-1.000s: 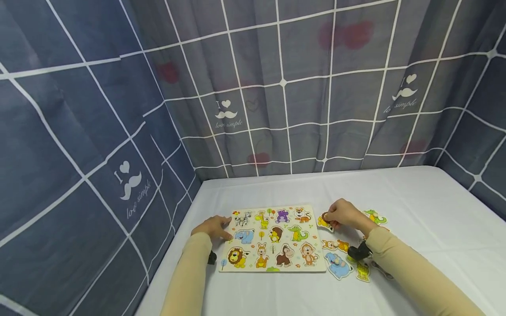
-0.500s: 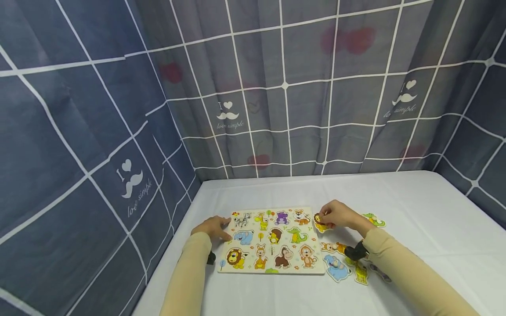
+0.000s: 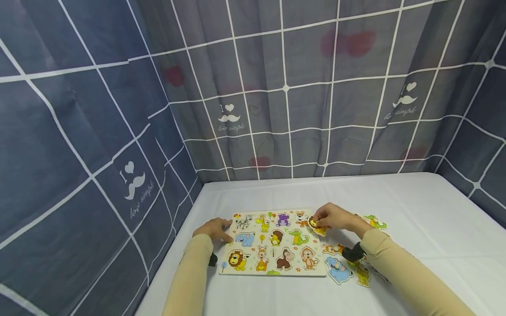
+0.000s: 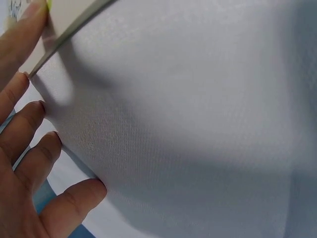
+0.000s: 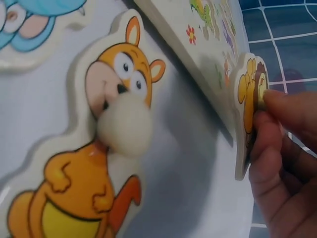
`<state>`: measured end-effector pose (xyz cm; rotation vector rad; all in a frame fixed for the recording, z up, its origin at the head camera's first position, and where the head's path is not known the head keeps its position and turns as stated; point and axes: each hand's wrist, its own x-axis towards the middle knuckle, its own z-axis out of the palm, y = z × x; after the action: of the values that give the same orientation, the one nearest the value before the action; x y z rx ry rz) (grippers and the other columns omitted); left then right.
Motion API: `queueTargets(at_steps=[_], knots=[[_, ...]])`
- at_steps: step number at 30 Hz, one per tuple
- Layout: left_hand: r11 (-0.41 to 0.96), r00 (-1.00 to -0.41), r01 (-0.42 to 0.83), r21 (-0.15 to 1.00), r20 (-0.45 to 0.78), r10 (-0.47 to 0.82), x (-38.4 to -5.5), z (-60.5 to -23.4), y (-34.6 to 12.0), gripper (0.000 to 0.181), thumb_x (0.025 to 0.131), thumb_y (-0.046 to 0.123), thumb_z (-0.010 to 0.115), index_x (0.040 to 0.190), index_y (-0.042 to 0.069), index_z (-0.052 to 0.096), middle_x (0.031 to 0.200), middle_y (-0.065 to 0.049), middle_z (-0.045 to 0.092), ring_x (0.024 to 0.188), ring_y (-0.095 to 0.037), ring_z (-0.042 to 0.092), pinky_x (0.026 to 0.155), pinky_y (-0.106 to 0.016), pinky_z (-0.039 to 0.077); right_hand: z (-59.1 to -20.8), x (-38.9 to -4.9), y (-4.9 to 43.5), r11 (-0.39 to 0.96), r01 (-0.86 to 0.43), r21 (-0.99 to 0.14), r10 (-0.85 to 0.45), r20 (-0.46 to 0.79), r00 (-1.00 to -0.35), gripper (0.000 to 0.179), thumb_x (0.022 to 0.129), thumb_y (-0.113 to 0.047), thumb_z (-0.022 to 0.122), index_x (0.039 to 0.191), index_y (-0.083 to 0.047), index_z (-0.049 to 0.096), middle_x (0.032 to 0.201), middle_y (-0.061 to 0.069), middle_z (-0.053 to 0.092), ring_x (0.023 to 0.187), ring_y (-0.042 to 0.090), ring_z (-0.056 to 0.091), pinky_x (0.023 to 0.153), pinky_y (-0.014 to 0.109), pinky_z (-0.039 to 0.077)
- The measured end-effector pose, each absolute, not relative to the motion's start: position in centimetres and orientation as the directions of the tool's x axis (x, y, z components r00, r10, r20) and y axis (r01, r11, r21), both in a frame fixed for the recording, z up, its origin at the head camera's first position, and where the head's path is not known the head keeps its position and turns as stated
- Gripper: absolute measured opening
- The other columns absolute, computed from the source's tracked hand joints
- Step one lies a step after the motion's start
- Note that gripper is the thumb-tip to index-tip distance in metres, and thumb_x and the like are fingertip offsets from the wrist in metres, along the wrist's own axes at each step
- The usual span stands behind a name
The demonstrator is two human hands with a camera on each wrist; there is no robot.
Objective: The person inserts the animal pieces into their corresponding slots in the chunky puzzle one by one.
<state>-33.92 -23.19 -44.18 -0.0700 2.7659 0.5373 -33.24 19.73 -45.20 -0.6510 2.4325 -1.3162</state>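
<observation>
A lion puzzle piece (image 3: 317, 228) is pinched between the thumb and fingers of my right hand (image 3: 336, 217), over the right edge of the puzzle board (image 3: 253, 251). In the right wrist view the lion piece (image 5: 246, 119) stands tilted on edge, apart from the table. The pale board lies flat and shows printed animals, with a lion picture at its lower left. At the board's left edge is my left hand (image 3: 212, 229), thumb and fingers spread. Its fingers (image 4: 29, 121) look relaxed in the left wrist view, a digit overlapping the board's edge.
Right of the board lie loose pieces: an elephant (image 3: 338, 270), a giraffe (image 3: 363, 276), a crocodile (image 3: 374, 221) and a kangaroo (image 5: 74, 198) with a white knob. My right forearm partly hides several. A grey checked curtain (image 3: 308, 105) surrounds the white table (image 3: 269, 298).
My right hand has moved left with the lion piece, from beside the board to over its right edge. The left hand has stayed at the board's left edge.
</observation>
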Motion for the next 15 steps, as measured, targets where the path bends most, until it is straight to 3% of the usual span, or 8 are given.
queueTargets(at_steps=[8, 15], knots=[[0.926, -0.948, -0.107, 0.361, -0.317, 0.014, -33.9, -44.2, -23.1, 0.082, 0.073, 0.031, 0.089, 0.147, 0.024, 0.052, 0.156, -0.013, 0.045, 0.146, -0.039, 0.038, 0.117, -0.058, 0.034, -44.9, -33.3, 19.2, 0.491, -0.272, -0.828, -0.565, -0.064, -0.823, 0.011, 0.097, 0.002, 0.058, 0.093, 0.006, 0.067, 0.071, 0.006, 0.061, 0.059, 0.013, 0.047, 0.052, 0.021, 0.040], [0.928, -0.947, -0.117, 0.355, -0.321, 0.004, -33.9, -44.2, -23.2, 0.083, 0.072, 0.033, 0.089, 0.147, 0.026, 0.052, 0.155, -0.013, 0.046, 0.146, -0.039, 0.038, 0.116, -0.059, 0.035, -44.7, -33.3, 17.9, 0.501, -0.281, -0.819, -0.564, -0.063, -0.823, 0.010, 0.096, 0.001, 0.060, 0.092, 0.005, 0.068, 0.071, 0.003, 0.061, 0.060, 0.011, 0.049, 0.054, 0.022, 0.043]])
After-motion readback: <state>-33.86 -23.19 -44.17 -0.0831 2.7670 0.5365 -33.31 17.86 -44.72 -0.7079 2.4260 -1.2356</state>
